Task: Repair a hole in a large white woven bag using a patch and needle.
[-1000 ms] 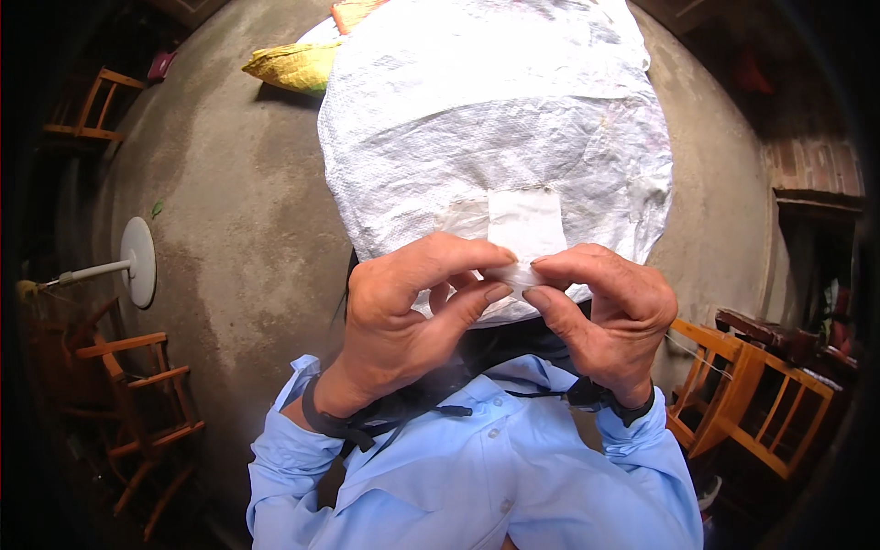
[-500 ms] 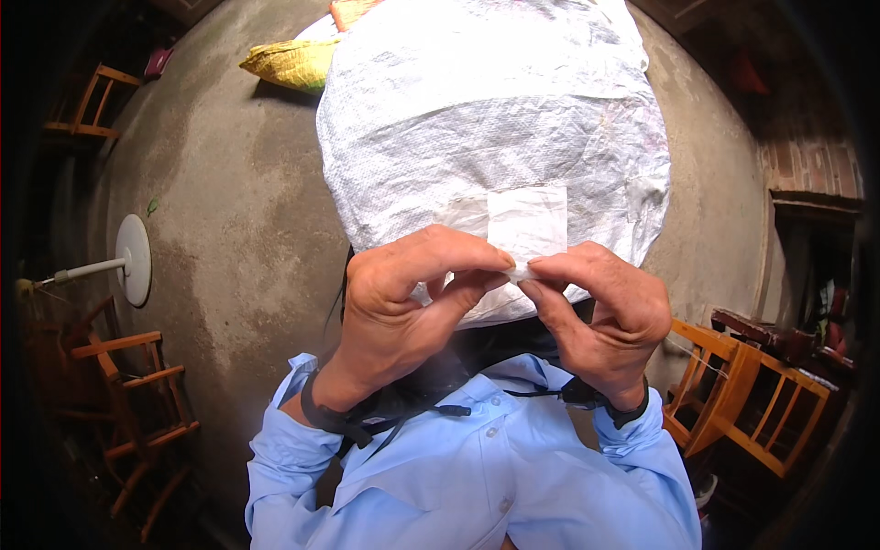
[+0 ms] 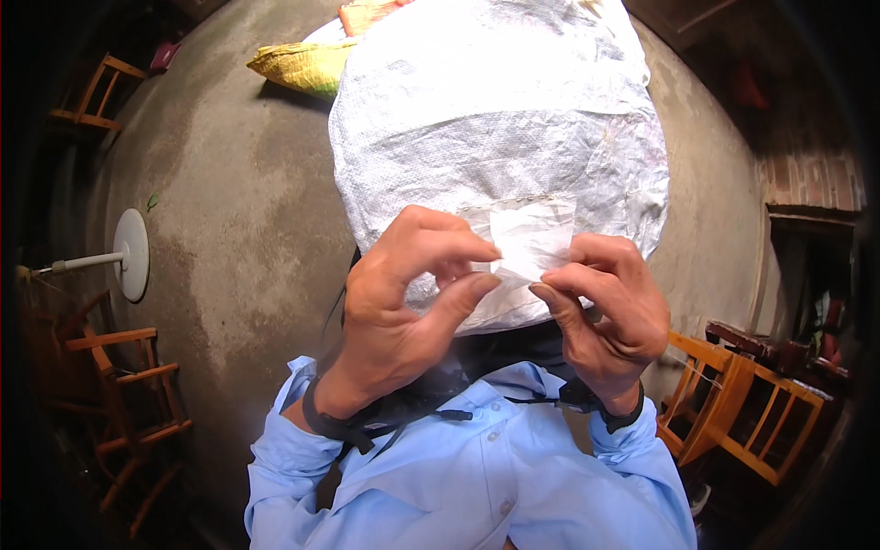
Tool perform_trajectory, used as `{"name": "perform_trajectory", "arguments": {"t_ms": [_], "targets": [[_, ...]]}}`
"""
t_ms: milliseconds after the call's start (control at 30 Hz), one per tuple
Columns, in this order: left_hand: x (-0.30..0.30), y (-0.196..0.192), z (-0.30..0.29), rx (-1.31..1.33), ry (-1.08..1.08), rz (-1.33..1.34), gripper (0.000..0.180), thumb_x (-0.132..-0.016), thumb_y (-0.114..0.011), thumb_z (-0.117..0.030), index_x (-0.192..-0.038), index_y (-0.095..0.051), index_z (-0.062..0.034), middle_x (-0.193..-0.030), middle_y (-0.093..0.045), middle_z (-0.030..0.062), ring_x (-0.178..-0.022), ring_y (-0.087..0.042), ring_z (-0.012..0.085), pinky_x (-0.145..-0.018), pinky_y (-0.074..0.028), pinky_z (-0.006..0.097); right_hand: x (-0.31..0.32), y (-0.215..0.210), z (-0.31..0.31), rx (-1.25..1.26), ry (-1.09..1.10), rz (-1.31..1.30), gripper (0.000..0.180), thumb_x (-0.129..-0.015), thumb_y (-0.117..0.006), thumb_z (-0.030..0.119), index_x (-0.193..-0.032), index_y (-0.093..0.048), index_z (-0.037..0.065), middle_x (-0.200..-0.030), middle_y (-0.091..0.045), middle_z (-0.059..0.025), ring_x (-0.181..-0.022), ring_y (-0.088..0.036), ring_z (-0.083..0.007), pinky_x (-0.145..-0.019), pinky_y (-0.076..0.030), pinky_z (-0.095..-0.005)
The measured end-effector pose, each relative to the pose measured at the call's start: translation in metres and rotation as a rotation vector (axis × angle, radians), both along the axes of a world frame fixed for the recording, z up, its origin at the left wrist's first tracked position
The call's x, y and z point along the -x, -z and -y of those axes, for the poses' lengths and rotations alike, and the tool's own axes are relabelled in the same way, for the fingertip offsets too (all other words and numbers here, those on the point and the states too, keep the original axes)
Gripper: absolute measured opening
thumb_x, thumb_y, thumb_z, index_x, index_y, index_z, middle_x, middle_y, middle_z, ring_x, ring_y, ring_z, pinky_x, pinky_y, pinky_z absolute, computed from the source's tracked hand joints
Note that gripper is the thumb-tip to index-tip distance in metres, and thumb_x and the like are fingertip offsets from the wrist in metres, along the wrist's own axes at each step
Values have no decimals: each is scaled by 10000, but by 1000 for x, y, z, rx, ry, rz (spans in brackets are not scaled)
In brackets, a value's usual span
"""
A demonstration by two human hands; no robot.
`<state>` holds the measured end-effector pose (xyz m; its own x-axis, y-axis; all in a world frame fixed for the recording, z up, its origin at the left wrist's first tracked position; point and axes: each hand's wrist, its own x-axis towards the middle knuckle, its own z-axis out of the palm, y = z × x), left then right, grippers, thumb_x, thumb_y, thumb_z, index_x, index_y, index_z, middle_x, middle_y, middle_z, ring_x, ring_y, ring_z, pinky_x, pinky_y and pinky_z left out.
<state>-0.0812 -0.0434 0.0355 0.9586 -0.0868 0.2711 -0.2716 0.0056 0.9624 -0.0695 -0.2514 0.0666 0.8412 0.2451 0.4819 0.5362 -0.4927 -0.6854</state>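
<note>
A thin, creased, roughly square white sheet (image 3: 532, 234), perhaps paper or plastic, lies over the near part of a large woven white sack (image 3: 458, 151). My right hand (image 3: 610, 307) pinches the sheet's near edge between thumb and index finger. At its left edge is my left hand (image 3: 394, 302), thumb and index fingertip a little apart, with nothing visible between them. Its other fingers curl behind and are partly hidden. A paler, see-through patch (image 3: 477, 220) shows just left of the sheet.
Beyond the sack's left side, a yellow sack (image 3: 302, 69) rests on the concrete floor (image 3: 220, 229). Wooden chairs (image 3: 137, 385) stand at the left, beside a round white base on a pole (image 3: 133, 255). More wooden furniture (image 3: 733, 403) is at the right.
My left thumb and index finger have parted from a pinch at the sheet's near edge. The right hand keeps its pinch, and the sheet's near part is now more spread out.
</note>
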Motion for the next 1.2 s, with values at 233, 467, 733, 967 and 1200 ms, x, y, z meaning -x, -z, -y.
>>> {"name": "perform_trajectory", "arguments": {"t_ms": [233,467,733,967,1200], "targets": [[8,2,-6,450,544,-823,505,-1071,-527,-399,-1225,-595,77,-1107,-707,183,-964,-681,174,-814,-534,285,-2,2,11,23,-80,32,253,-689,-851,33,-925,-774,78,-1085,-672,-129,-928,-656,-246,-615,-517,-297],[2,0,8,459,350,-777,416,-1024,-645,-278,-1265,-634,62,-1123,-718,106,-942,-670,127,-810,-546,287,10,9,13,222,-127,147,403,-592,-847,90,-985,-785,155,-1143,-674,-117,-1001,-652,-284,-678,-567,-348],[-3,-2,8,292,327,-771,293,-985,-707,-143,-1212,-681,41,-993,-732,53,-802,-647,79,-720,-548,248,2,11,17,-124,-22,-131,284,-780,-864,142,-1012,-750,24,-1117,-686,-132,-952,-662,-234,-698,-539,-296],[-4,5,12,284,388,-732,318,-992,-696,-147,-1248,-653,37,-978,-711,38,-780,-628,66,-677,-542,233,-3,12,9,-131,91,-474,187,-801,-833,31,-959,-740,-4,-732,-701,-34,-641,-645,-91,-565,-473,-236],[-6,2,9,325,348,-749,367,-1063,-540,-266,-1210,-642,54,-902,-664,33,-748,-608,77,-662,-553,243,-3,20,7,-51,55,-264,151,-770,-850,6,-878,-746,20,-772,-719,-56,-648,-657,-117,-547,-465,-245]]}}
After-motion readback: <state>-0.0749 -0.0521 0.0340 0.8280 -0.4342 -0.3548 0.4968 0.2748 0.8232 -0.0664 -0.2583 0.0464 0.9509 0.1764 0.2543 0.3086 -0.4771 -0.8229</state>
